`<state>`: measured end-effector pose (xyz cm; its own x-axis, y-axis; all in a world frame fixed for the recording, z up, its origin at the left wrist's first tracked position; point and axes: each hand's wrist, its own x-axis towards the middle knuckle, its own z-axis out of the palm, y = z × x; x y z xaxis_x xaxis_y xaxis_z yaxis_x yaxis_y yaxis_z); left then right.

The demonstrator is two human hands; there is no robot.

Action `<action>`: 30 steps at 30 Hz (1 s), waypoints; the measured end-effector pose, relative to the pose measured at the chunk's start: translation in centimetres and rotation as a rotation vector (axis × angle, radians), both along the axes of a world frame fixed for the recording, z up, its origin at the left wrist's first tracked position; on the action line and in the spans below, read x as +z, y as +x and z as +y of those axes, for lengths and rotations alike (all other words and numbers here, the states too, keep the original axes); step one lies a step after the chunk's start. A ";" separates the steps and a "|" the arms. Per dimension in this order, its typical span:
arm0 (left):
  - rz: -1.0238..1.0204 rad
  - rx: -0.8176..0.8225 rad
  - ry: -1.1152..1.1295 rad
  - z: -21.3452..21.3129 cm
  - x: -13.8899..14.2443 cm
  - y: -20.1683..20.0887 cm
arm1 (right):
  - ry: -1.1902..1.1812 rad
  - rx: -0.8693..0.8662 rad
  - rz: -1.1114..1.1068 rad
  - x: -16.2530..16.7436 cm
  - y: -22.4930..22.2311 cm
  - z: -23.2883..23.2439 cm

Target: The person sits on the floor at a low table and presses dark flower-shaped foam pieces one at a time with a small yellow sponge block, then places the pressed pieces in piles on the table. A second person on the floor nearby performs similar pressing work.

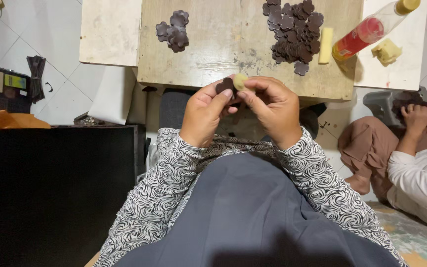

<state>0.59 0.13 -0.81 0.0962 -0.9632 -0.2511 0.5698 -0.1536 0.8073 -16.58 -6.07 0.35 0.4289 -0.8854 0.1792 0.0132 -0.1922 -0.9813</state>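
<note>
Pinching dark flower-shaped piece [225, 85]: left hand [204, 112]; right hand [274, 110] clamped on yellow sponge [239, 81]

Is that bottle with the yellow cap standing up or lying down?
Lying down. The bottle rests on its side across the white board, yellow cap pointing toward the upper right, base beside the yellow sponge strip.

A clear plastic bottle [371, 28] with a red label and yellow cap lies tilted at the table's [223, 54] far right corner. At far left, a dark box [1, 89] bears small tan and yellow-green labels.
</note>
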 end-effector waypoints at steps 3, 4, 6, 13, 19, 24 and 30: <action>-0.029 -0.009 -0.011 0.0 -0.3 0.1 | -0.302 -0.092 0.111 2.0 0.1 -0.1; -0.019 -0.016 -0.019 0.1 -0.6 0.1 | -0.382 -0.088 0.153 2.6 0.3 0.0; 0.000 -0.032 -0.036 0.2 -1.4 0.0 | -0.540 -0.079 0.238 3.5 0.6 0.3; -0.004 -0.044 -0.118 0.7 -3.0 -0.5 | -0.805 0.114 0.382 3.9 1.2 -0.8; -0.032 -0.045 -0.003 0.3 -1.8 -0.3 | -0.747 -0.037 0.426 3.9 0.1 -1.2; -0.192 0.004 -0.178 0.4 -1.2 -0.7 | -0.840 0.118 0.330 3.7 0.8 -0.3; -0.135 -0.030 -0.010 0.7 -0.3 -0.1 | -0.690 -0.105 0.441 3.3 0.4 -1.8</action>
